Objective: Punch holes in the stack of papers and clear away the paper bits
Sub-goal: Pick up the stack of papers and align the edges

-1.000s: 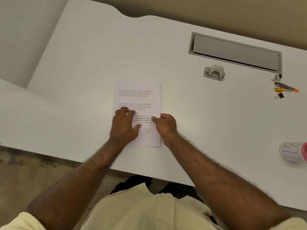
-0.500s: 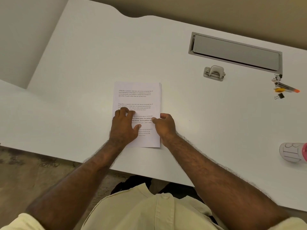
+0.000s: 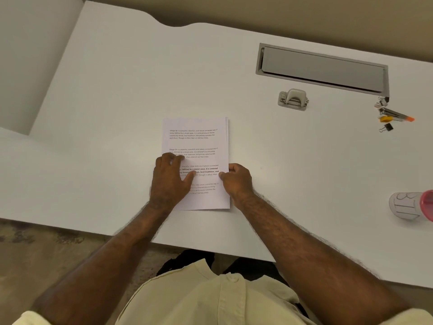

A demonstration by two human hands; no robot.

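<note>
Left hand presses flat on the paper stack at counter centre-near while right hand pinches its right edge, likely squaring sheets before fetching the hole punch far right.

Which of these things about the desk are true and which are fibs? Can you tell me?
1. The left hand rests flat on the stack of papers. True.
2. The hole punch sits on top of the papers. False: it stands apart on the desk, farther back and to the right.
3. The right hand pinches the papers' right edge. True.
4. The black binder clip is clipped onto the papers. False: it lies by the orange-tipped tool.
</note>
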